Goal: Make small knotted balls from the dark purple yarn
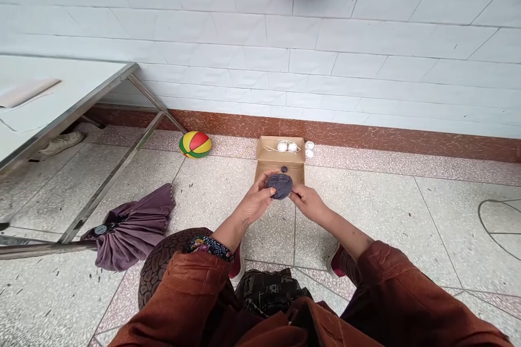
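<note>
A dark grey ball of yarn (279, 186) is in my left hand (260, 195), with the thumb across its front and the fingers behind. My right hand (307, 200) is closed, its fingertips pinched at the ball's right edge; whether they grip the ball itself or a strand of it is too small to tell. Just beyond my hands, an open cardboard box (260, 169) lies on the floor by the wall. Inside it are two white yarn balls (287, 146) with loose strands and a small dark ball (284, 169). More white balls (310, 149) sit beside the box's right side.
A striped rugby-shaped ball (195, 144) rests near the wall. To the left stand a metal-framed table (81, 73) and a folded purple umbrella (134, 227). A shoe (61, 143) shows under the table. On the right lies a thin wire loop (480, 217).
</note>
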### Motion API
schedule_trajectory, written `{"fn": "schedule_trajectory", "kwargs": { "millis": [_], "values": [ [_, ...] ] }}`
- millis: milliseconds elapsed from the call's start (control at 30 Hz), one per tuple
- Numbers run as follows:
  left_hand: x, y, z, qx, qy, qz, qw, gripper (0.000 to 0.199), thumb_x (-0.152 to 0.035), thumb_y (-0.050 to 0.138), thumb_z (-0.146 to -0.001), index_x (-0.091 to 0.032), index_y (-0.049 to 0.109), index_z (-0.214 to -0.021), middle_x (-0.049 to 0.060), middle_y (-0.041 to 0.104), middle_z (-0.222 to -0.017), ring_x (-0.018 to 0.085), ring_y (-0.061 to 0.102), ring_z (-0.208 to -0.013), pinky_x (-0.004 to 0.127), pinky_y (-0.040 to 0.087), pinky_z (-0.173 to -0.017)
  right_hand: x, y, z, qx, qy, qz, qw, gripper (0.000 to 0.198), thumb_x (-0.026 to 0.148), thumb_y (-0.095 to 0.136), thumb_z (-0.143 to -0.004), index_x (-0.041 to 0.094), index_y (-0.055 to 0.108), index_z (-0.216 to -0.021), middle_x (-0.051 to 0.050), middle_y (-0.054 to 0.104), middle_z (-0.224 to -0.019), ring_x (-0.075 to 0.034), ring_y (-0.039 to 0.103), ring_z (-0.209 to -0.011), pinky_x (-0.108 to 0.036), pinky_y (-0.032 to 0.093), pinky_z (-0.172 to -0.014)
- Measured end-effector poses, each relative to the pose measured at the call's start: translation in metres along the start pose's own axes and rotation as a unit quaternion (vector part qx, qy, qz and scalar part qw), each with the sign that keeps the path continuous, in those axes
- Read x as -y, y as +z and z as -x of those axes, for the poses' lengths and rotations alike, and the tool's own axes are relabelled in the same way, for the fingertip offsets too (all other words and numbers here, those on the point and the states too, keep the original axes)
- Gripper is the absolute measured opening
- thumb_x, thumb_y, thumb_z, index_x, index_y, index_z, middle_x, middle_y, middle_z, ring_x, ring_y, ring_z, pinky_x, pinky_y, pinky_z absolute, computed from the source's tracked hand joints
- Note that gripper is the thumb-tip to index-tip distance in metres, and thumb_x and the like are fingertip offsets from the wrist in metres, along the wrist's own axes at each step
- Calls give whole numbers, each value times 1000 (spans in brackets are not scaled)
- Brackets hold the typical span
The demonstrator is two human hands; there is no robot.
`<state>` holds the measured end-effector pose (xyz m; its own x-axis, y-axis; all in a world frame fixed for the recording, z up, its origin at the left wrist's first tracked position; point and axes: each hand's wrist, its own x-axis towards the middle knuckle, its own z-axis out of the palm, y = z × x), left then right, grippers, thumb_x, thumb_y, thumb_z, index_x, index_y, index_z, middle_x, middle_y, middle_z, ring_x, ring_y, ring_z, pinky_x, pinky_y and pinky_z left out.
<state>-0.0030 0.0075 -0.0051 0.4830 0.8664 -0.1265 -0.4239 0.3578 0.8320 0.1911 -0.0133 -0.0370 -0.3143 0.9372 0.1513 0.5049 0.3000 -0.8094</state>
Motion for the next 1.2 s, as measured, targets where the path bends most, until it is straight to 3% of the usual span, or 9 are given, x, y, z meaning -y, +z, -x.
{"fn": "schedule_trajectory", "kwargs": {
  "millis": [133,267,367,467,633,767,900,1067,1200],
  "values": [
    [5,-8,-7,-110,6,-38,993,51,-28,76,-68,-21,56,-114,7,62,-116,20,58,-104,35,44,-91,9,4,7,83,-48,32,995,22,30,46,-100,21,62,-87,-2,64,-82,-17,61,-77,-27,47,-73],
    [10,-15,-11,-183,17,-209,960,54,-24,75,-64,-18,53,-114,5,61,-109,20,58,-101,36,43,-94,23,-8,7,107,-106,2,989,24,36,47,-100,21,63,-90,-2,64,-80,-16,60,-75,-26,47,-72],
    [12,-16,-10,-140,-2,-296,945,63,-22,74,-63,-17,49,-121,6,60,-107,21,58,-99,37,42,-95,26,-22,1,40,-113,-49,992,23,37,51,-99,21,65,-91,-3,66,-83,-16,62,-77,-26,48,-73],
    [12,-12,-5,-26,-37,-308,950,75,-21,76,-63,-19,44,-131,7,60,-108,21,59,-96,38,43,-91,20,-30,-5,-40,-85,-58,994,23,37,52,-98,21,65,-87,-3,67,-83,-16,62,-79,-28,48,-75],
    [9,0,3,168,-76,-176,967,86,-26,78,-68,-26,36,-143,8,60,-114,21,58,-99,39,41,-91,6,-28,-10,-111,30,-61,992,25,39,50,-96,20,60,-83,1,57,-73,-15,54,-69,-26,43,-67],
    [4,2,5,158,-49,-74,983,78,-31,77,-71,-26,43,-142,9,61,-114,24,58,-105,38,40,-93,-1,-29,-8,-114,68,-39,990,27,41,46,-97,21,58,-84,2,54,-71,-14,50,-66,-24,41,-64],
    [-2,1,9,139,-24,-3,990,72,-32,76,-72,-24,50,-139,10,60,-123,26,58,-111,36,41,-95,-11,-36,-6,-109,130,94,981,27,38,42,-98,22,61,-89,0,61,-73,-17,55,-67,-25,38,-63],
    [-8,4,16,149,-43,35,987,70,-35,77,-69,-19,56,-134,12,65,-116,28,61,-108,37,45,-92,-17,-33,-4,-11,190,259,947,26,34,40,-100,23,64,-96,-3,70,-80,-19,61,-69,-26,31,-57],
    [-11,1,12,92,-18,54,994,67,-37,79,-65,-16,61,-126,14,63,-123,30,58,-114,39,46,-94,-16,-17,0,93,172,327,925,25,30,41,-101,23,65,-104,-5,74,-94,-20,66,-79,-26,34,-58]
  ]
}}
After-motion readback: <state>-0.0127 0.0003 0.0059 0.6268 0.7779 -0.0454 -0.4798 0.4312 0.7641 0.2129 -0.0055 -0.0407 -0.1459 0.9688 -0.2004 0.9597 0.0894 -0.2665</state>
